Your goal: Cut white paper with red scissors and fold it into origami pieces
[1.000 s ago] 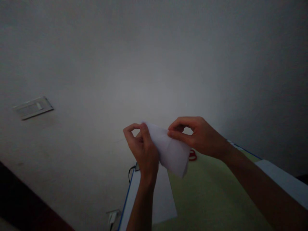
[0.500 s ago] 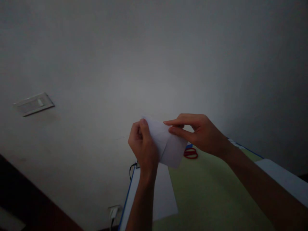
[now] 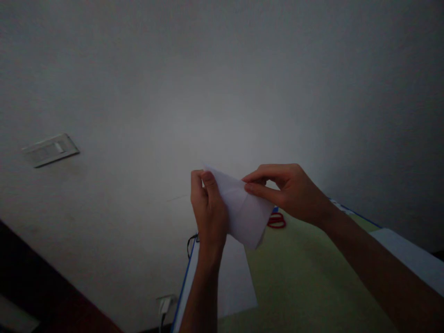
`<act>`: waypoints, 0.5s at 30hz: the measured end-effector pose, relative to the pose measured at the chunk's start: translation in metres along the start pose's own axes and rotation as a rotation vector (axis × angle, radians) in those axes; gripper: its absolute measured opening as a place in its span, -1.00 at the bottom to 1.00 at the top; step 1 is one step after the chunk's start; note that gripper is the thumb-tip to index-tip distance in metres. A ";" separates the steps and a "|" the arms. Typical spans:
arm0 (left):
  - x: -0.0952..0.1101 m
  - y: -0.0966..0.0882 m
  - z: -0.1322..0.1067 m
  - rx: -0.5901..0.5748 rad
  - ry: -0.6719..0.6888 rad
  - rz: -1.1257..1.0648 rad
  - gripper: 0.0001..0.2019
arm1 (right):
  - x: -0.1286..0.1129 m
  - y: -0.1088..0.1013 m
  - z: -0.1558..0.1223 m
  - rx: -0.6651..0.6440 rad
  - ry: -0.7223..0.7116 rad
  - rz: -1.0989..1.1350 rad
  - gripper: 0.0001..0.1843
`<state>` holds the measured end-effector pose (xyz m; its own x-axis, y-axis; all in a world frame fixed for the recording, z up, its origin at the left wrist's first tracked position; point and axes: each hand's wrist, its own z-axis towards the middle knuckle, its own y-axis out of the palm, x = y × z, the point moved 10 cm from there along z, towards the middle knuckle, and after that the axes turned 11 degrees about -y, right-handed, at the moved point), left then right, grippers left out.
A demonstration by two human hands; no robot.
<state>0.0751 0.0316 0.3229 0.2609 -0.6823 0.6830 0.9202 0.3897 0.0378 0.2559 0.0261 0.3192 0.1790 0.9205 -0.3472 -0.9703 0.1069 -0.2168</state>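
Note:
A folded piece of white paper (image 3: pixel 239 208) is held up above the table, tilted, with crease lines on its face. My left hand (image 3: pixel 210 203) grips its left side, the thumb lying on the near face and the fingers behind. At the upper right edge, my right hand (image 3: pixel 277 185) pinches the paper between thumb and fingers. Just beyond the paper's right corner, the red handles of a pair of scissors (image 3: pixel 276 221) show on the table; their blades are hidden.
The table has a green top (image 3: pixel 294 277) with a blue edge. A white sheet (image 3: pixel 237 282) lies under my left forearm, another white sheet (image 3: pixel 409 256) at the right. A plug (image 3: pixel 164 305) and a switch plate (image 3: pixel 52 150) are on the grey wall (image 3: pixel 208 92).
The paper has tilted, and its lower corner has dropped slightly with a layer parting there. My left hand has turned a little, its fingers straighter; my right hand closes its pinch on the edge.

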 end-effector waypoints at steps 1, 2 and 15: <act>-0.001 0.002 0.000 -0.019 0.001 -0.012 -0.59 | 0.002 -0.003 -0.001 0.026 0.012 0.005 -0.90; -0.002 0.005 0.000 -0.038 -0.001 -0.024 -0.57 | 0.005 -0.006 -0.001 0.059 0.025 0.013 -0.90; -0.037 0.030 0.009 -0.464 -0.189 -0.218 -0.86 | 0.040 -0.050 -0.007 0.433 0.170 0.068 -0.90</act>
<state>0.0909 0.0743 0.3052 0.0323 -0.5773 0.8159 0.9904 -0.0914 -0.1039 0.3127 0.0552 0.3101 0.1013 0.8604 -0.4994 -0.9528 0.2283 0.2000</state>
